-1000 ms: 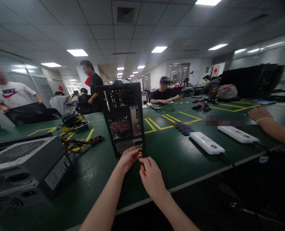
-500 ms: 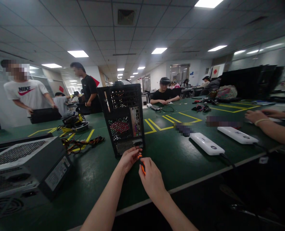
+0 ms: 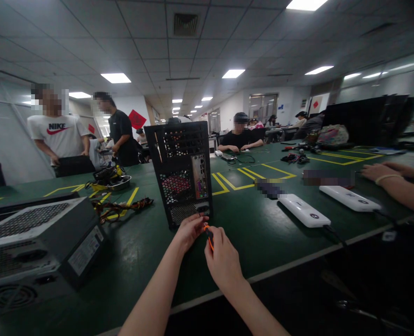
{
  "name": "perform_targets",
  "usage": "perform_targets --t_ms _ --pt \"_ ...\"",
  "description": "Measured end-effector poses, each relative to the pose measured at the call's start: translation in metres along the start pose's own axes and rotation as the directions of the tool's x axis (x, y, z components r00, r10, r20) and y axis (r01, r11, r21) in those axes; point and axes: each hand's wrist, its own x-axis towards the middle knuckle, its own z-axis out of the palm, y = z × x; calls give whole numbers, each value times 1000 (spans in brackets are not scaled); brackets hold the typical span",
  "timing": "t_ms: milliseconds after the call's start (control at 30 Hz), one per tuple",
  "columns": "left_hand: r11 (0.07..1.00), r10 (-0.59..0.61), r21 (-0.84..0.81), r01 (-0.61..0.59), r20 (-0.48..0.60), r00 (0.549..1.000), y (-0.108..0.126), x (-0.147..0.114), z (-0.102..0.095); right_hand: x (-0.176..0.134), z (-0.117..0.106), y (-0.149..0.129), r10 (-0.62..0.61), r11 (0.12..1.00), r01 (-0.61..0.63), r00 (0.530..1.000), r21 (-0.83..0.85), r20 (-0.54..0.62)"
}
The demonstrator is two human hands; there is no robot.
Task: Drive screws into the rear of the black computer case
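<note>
A black computer case [image 3: 179, 168] stands upright on the green table [image 3: 263, 233], its back panel with vents and ports turned toward me. My right hand [image 3: 223, 254] grips a screwdriver [image 3: 210, 237] with an orange and black handle. The screwdriver points up toward the lower right corner of the case. Right beside its tip is my left hand [image 3: 193, 229], fingers pinched together at the bottom of the back panel. Whatever lies between those fingertips is too small to make out, and the screwdriver's tip is partly hidden by them.
Grey power supply units [image 3: 42, 247] sit at the left front, with bundled cables [image 3: 123, 208] behind them. White power banks [image 3: 305, 211] lie to the right. A co-worker's hands [image 3: 385, 172] rest at the far right edge. Other people stand or sit across the table.
Both hands stay at the lower part of the case, the screwdriver still in the right one. The view has shifted slightly. A person at the back left has moved to the right.
</note>
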Motion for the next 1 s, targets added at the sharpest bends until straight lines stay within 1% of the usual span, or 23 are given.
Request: perform_targets --t_ms 67,133,200,300,367,433,500,600,667,733,867,1000 --pt "1000 2 5 -2 -4 1000 -1 1 0 0 1 0 -28 999 28 1000 -37 -5" --pt "1000 12 1 -12 8 1000 -1 2 -1 -1 0 0 -62 998 62 998 -23 10" --pt "1000 24 -7 -24 31 999 -2 3 -3 0 -2 0 -66 997 65 998 40 20" --pt "999 37 -19 -36 49 998 -3 4 -4 0 -5 -1 -36 981 33 999 190 14" --pt "999 44 -27 -42 60 997 -3 3 -4 1 -6 -1 -29 968 27 1000 248 4" --pt "998 49 -33 -47 78 996 -2 3 -4 1 -6 -1 -39 971 38 999 235 0" --pt "999 43 -30 -41 88 995 -2 2 -4 1 -6 0 -58 983 55 998 174 9" --pt "1000 18 -12 -17 68 997 -1 2 -4 1 -6 0 -97 992 93 994 86 42" --pt "1000 9 -12 -9 47 999 -1 2 -5 0 -7 0 -116 992 114 992 59 44" --pt "1000 7 -30 -5 36 999 -2 3 -5 0 -7 0 -115 992 114 993 54 22" --pt "997 2 -71 -1 17 1000 -2 5 -5 1 -6 3 -73 995 74 997 70 -20" --pt "997 8 -77 -8 -7 1000 -3 6 -5 1 -5 5 -50 991 50 999 122 1"
